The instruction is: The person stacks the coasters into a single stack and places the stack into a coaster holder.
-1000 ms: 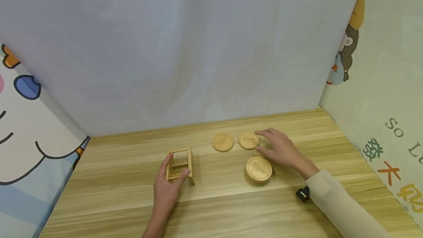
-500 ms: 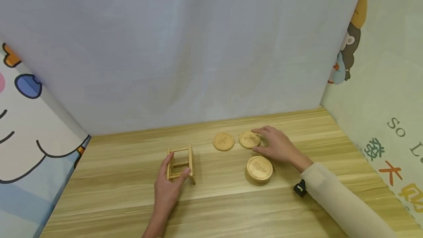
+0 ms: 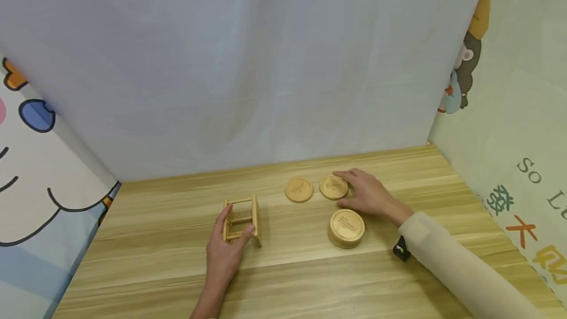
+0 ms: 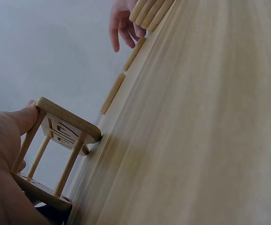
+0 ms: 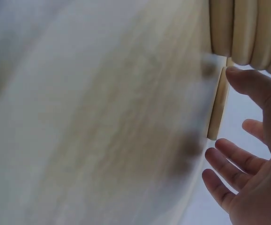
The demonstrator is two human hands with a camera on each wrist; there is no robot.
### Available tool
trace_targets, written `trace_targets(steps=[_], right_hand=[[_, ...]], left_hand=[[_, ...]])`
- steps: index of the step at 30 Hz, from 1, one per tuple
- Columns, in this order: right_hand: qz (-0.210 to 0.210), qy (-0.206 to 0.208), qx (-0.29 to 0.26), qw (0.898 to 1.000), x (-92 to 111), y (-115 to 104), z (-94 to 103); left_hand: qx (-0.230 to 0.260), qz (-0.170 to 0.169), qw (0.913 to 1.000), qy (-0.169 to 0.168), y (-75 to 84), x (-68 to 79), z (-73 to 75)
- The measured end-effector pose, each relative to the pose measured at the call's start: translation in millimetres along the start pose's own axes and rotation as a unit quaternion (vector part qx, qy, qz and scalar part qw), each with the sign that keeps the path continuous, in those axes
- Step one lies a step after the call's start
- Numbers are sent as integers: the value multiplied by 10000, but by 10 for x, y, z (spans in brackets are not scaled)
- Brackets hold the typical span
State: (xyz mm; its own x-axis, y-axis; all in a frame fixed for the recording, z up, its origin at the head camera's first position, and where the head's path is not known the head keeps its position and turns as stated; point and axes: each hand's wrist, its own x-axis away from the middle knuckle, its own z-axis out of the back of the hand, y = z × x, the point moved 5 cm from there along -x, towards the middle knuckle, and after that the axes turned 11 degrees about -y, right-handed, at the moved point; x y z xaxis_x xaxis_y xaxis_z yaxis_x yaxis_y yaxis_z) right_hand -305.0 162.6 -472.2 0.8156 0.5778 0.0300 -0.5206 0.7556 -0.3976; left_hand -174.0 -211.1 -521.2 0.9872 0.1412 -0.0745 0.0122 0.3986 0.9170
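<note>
- Head view, 12 o'clock taken as the counter's [image 3: 288, 284] far edge: I judge the work early. Both hands are in place, but every coaster I can see lies outside the wooden rack [image 3: 256, 221], at 9 o'clock from the stack of coasters [image 3: 347, 228].
- My left hand [image 3: 225, 254] has the rack between thumb and fingers.
- My right hand [image 3: 371, 193] is spread wide around the near coaster [image 3: 333, 187], between 11 and 12 o'clock from the stack; whether it touches, I cannot tell. Nothing is lifted.
- I count one rack, two single coasters, the other coaster [image 3: 299, 190] at 10 o'clock from the stack, and one stack showing at least four edges, exact number uncertain.
</note>
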Motion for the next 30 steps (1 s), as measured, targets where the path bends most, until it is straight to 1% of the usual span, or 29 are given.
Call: trace_targets(steps=[3,4,6,8,10,12,14,16,20,21,22,26,27,28,29,30], right_hand=[[12,-43,54,10000,-12,6,-8],[7,-54,71,10000,-15,8,-10],[12,-71,98,9999,-20,4,-10],[12,-84,122,9999,-30,5,-12],[32,-83,148,9999,-48,1,-15],[71,-83,153,9998,-64,-3,-12],[94,-96,115,9998,-76,-8,-9],[116,-117,51,9999,-81,-11,-3],[160,-191,-119,9996,-89,-13,5],[182,-218,-155,9995,-93,-10,6],[194,-249,-190,9993,-101,-5,4],[263,-346,-288,9986,-139,28,-7],[321,-355,-294,9984,-147,32,-9],[362,-365,-324,9982,-155,39,-10],[428,-361,-351,9978,-161,42,-8],[617,-344,-391,9967,-196,131,-56]], left_hand=[[-8,101,9999,-81,64,17,5],[9,149,9998,-107,11,-2,-3],[48,203,9996,-191,14,-9,-1],[169,280,9991,-257,83,12,7],[182,292,9991,-263,86,19,9],[207,293,9991,-243,189,60,20],[195,255,9993,-180,185,66,22],[82,119,9999,-68,97,43,14],[56,-67,10000,-15,79,39,18],[5,-105,9999,9,40,26,12],[56,-88,9999,-8,82,41,18],[51,-29,10000,-46,95,47,20],[49,-12,10000,-52,92,47,20],[105,17,9999,-73,133,61,28],[43,22,10000,-25,93,46,23],[77,44,10000,-19,87,44,24]])
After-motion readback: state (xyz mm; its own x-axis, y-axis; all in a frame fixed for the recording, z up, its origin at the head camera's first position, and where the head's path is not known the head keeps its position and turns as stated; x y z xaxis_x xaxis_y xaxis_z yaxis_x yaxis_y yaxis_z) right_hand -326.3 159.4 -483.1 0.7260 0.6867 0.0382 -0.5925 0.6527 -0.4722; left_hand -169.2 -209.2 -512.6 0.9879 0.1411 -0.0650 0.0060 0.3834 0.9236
